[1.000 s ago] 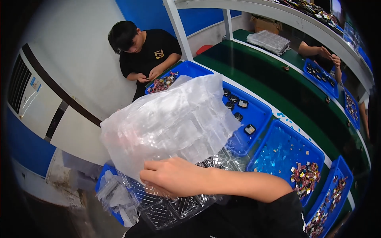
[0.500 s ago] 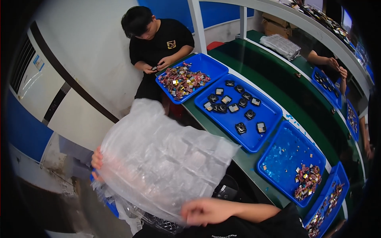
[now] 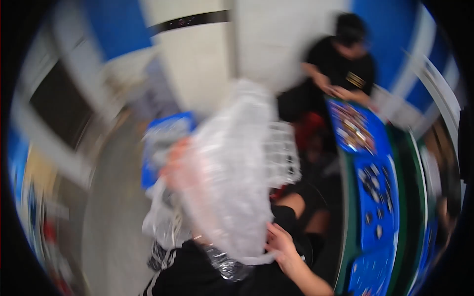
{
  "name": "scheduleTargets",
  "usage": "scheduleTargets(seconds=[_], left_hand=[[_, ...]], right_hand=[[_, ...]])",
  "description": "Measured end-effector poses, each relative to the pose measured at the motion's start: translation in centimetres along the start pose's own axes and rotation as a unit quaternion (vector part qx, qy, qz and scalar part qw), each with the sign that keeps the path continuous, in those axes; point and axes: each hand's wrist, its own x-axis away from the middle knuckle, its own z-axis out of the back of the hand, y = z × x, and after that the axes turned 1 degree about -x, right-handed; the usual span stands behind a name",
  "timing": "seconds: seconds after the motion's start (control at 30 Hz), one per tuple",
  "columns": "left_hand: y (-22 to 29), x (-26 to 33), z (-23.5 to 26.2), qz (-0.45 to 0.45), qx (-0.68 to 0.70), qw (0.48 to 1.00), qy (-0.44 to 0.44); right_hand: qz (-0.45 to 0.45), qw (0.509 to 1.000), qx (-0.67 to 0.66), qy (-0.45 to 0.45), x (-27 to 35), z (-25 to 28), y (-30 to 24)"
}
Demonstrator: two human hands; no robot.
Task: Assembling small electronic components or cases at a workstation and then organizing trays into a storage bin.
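Note:
A large translucent white plastic bag (image 3: pixel 232 172) is held up in front of me, smeared by motion. My left hand (image 3: pixel 181 160) grips its left side, partly seen through the film, with the fingers blurred. At the lower right edge, my right hand (image 3: pixel 280 242) pinches the film. Behind the bag's right side shows a pale tray with a grid of compartments (image 3: pixel 285 154). Crumpled clear plastic (image 3: pixel 165 214) hangs below my left hand.
A blue bin (image 3: pixel 148 165) with plastic in it stands at the left. To the right, the green workbench (image 3: pixel 349 207) carries blue trays of small parts (image 3: pixel 363 197). A co-worker in black (image 3: pixel 340 64) sits at the bench's far end.
The view has swung left, so the bench and co-worker now appear farther right. The bag has gone from lying spread out to being held more upright. The grid tray and blue bin have come into sight.

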Motion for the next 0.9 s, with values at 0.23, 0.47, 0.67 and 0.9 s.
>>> scheduleTargets(seconds=[0.23,0.47,0.67,0.9], left_hand=[[4.6,6.2,4.3,0.250,0.390,0.877,0.128],[5.2,9.3,11.1,0.429,0.024,0.852,0.298],[3.3,4.7,19.5,0.367,-0.083,0.822,0.427],[-0.1,-6.0,43.2,0.212,-0.113,0.856,0.458]], right_hand=[[0.305,0.935,0.173,-0.054,-4.3,-0.4,-2.9],[0.536,0.704,0.463,0.052,-7.3,-5.6,-4.6],[0.489,0.814,0.314,0.007,-8.8,-7.6,-6.8],[0.447,0.806,0.375,0.101,-9.6,-1.9,-7.4]])
